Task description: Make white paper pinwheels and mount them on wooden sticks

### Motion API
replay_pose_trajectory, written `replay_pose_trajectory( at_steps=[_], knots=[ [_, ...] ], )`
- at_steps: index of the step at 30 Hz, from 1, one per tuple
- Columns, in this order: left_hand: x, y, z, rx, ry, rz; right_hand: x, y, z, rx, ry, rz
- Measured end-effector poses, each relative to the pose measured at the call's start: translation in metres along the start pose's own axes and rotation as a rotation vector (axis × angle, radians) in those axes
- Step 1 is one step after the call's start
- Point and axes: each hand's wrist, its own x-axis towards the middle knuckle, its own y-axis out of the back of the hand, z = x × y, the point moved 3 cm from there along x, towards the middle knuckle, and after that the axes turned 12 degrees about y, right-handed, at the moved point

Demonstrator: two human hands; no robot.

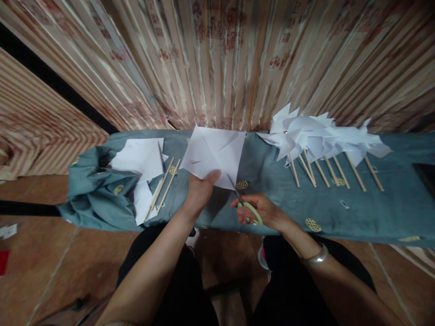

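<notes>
My left hand (202, 189) grips the near edge of a square white paper sheet (217, 149), thumb on top and fingers hidden beneath. Slits run inward from some of the sheet's corners. In my right hand (256, 210) are scissors (253, 212) with pale green handles. Their blades are at the sheet's near right corner; whether they are parted I cannot tell. Left of the sheet lie several thin wooden sticks (166, 183) and loose white paper sheets (141, 156). To the right, several white paper pinwheels (319, 136) on wooden sticks lie in an overlapping row.
A narrow surface is covered by a grey-green cloth (282, 181) with yellow patterns, bunched up at its left end. Behind it hangs a pleated striped curtain (220, 68). The corner of a dark flat object (426, 176) shows at the right edge.
</notes>
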Motion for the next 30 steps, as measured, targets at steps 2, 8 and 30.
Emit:
replay_pose_trajectory(
  at_steps=[2, 8, 30],
  knots=[
    [0.0006, 0.0001, -0.0014, 0.024, 0.003, -0.004, 0.0001, 0.0002, 0.0012, 0.004, -0.002, 0.002],
    [0.0009, 0.0008, -0.0005, 0.043, -0.007, 0.007, 0.0015, 0.0002, 0.0049, 0.042, -0.017, 0.026],
    [-0.0028, -0.0018, -0.0029, 0.046, 0.055, 0.001, 0.0035, -0.0008, 0.0024, 0.039, 0.035, 0.057]
  ],
)
